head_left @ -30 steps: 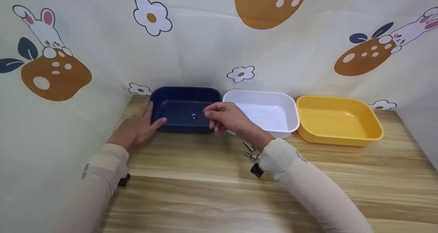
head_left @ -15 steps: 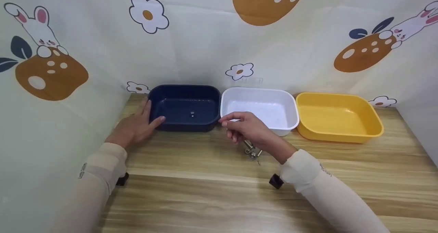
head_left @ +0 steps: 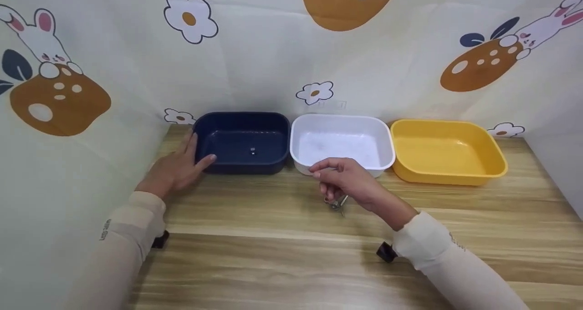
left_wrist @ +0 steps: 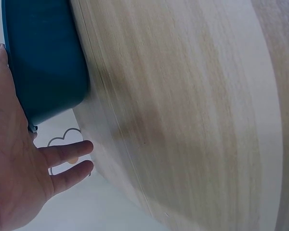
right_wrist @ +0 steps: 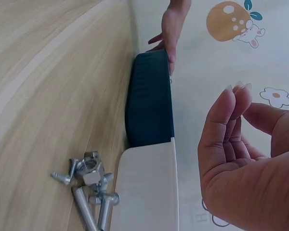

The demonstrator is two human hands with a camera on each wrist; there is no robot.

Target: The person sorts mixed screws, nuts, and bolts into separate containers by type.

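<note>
- One navy bin [head_left: 241, 168] at the desk's [head_left: 255, 264] far L corner; tiny shiny metal bit [head_left: 253, 151] on its floor, nr the front wall.
- L hand [head_left: 175, 166]: fingers mostly straight & spread, some laid along bin's L outer wall, thumb over front rim nr the corner; touching it, not wrapped round it.
- Hardware pile [right_wrist: 103, 197] on desk, just in front of white bin [head_left: 341, 124]: bolts [right_wrist: 83, 207], a nut [right_wrist: 92, 178], small screw [right_wrist: 61, 178]. Mostly hidden by R hand in head view.
- R hand [head_left: 348, 182]: raised abt over the pile, fingers loosely curled, tips bunched; nothing visible in its grasp.
- White bin: mid far edge of desk, snug vs. navy bin.
- Yellow bin [head_left: 442, 177]: twd desk's far R corner, next to white one.
- Pale sleeves [head_left: 446, 251] on both arms, small black block [head_left: 386, 252] at each cuff.
- Backdrop [head_left: 255, 50] past far & L edges: cream, w/ printed oranges, bunnies, flowers.
</note>
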